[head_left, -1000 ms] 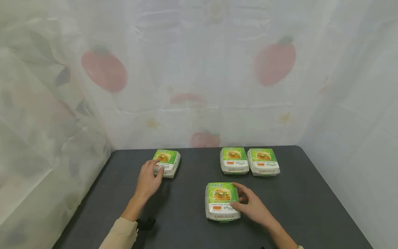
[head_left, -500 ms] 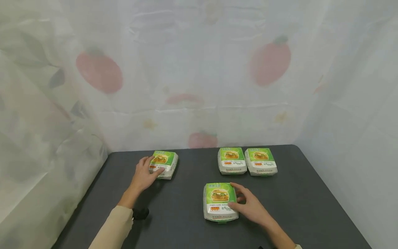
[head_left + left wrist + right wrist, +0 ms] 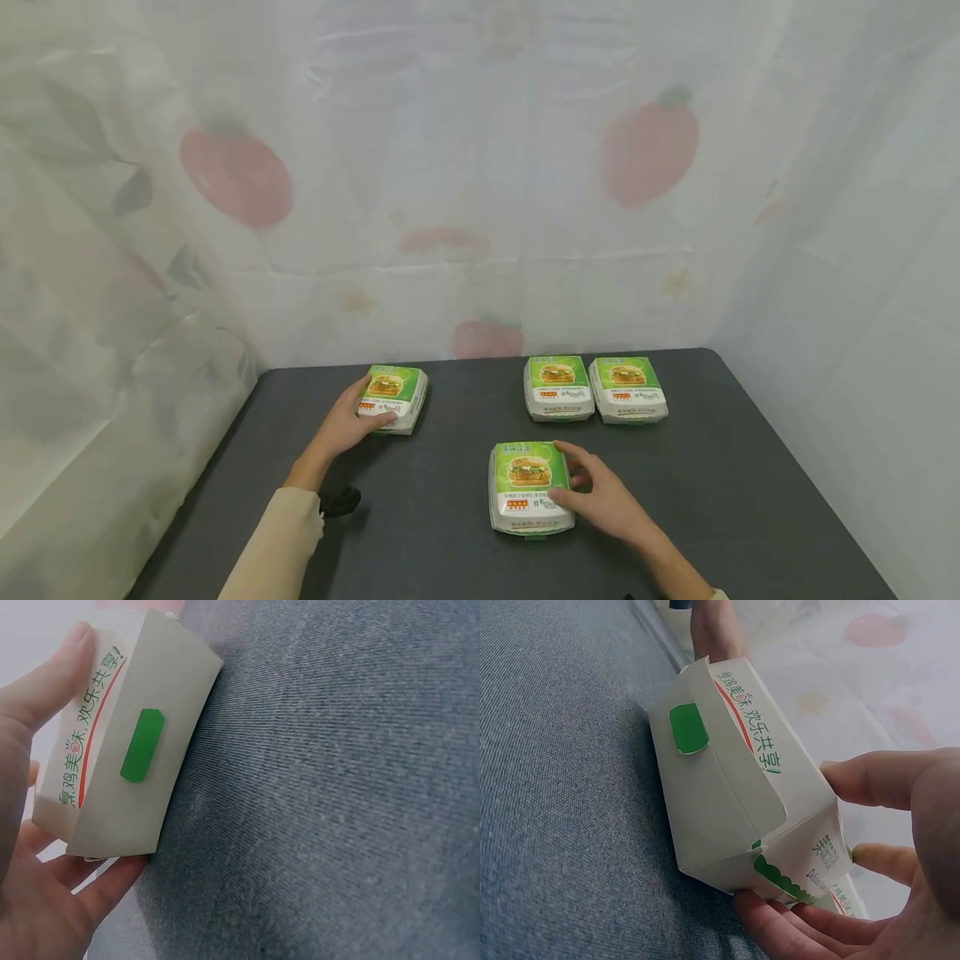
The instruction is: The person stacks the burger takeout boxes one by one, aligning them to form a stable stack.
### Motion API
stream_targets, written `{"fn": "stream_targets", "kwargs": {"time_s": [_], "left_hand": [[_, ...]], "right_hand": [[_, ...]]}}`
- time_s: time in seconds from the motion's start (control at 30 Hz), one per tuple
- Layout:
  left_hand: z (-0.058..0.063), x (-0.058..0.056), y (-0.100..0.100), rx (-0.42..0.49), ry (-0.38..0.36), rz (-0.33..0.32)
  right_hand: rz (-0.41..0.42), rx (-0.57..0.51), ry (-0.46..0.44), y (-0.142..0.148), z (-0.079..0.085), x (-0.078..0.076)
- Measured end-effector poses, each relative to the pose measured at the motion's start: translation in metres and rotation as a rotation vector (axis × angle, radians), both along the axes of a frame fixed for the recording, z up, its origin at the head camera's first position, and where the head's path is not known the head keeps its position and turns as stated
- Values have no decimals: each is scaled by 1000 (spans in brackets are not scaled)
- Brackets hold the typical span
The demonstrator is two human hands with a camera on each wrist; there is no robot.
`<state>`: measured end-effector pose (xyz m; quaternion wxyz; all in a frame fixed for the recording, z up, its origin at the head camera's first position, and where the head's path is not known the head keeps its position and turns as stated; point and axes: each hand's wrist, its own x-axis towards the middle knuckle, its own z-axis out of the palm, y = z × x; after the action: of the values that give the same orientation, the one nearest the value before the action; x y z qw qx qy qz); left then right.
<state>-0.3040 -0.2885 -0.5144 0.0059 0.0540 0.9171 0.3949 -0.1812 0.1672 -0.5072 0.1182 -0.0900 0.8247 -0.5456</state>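
Note:
At the back left of the table, my left hand [image 3: 341, 429] grips a burger box [image 3: 392, 398] with green-and-white printing. Its thumb lies over the lid's front corner, and its fingers run along the left side; the left wrist view shows fingertips at the box's [image 3: 124, 769] lower edge. Nearer the front, my right hand [image 3: 600, 498] holds a second burger box [image 3: 527, 492] by its right side. In the right wrist view the thumb presses the lid edge of this box [image 3: 727, 780], while other fingers reach its base. Both boxes are closed, with green tabs facing front.
Two more burger boxes, one on the left [image 3: 558, 392] and one on the right [image 3: 628, 392], stand side by side at the back right. Behind the dark table [image 3: 442, 550] hangs a pale curtain [image 3: 480, 167] with strawberry prints. A black object [image 3: 341, 502] sits at my left wrist.
My left hand's fingers have slid from over the lid to the box's left side and now grip it. My right hand stays at its box. The head view has shifted slightly.

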Motion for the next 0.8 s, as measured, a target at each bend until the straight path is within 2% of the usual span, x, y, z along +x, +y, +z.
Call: {"fn": "stream_targets", "kwargs": {"time_s": [0.2,0.37,0.8], "left_hand": [[0,4,4,14,-44,66],[-2,9,7,6,-35,114],[5,21,20,-35,6,136]], "right_hand": [[-4,6,2,0,0,0],[7,6,10,-2,-1,0],[-17,18,8,-2,-2,1]]}}
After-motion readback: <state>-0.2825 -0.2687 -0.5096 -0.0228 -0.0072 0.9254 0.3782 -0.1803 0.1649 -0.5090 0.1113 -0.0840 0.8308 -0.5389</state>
